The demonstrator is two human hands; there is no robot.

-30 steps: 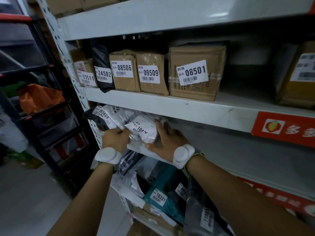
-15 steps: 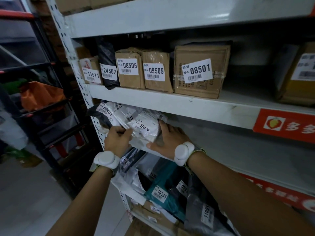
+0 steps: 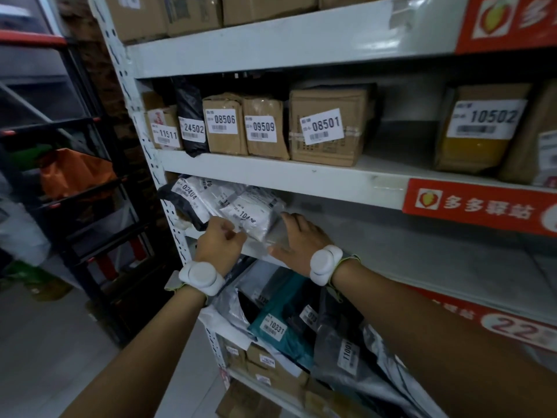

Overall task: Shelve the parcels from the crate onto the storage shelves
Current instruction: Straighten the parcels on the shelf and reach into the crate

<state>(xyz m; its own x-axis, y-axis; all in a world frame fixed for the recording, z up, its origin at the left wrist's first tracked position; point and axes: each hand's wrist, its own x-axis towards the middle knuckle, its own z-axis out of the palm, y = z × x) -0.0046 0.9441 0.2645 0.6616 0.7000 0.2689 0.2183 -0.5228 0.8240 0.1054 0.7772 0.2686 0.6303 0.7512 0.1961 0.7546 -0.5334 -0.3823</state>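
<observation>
Both forearms reached forward; the left hand [image 3: 221,245] pinched a white parcel [image 3: 256,211], the right hand [image 3: 301,239] lay flat, fingers straight.

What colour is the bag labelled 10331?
Teal; the bag shows best in the head view.

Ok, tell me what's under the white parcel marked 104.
The white parcel leans on other white bags above the shelf board. The left hand covers its lower edge, so what touches it underneath is hidden.
</observation>
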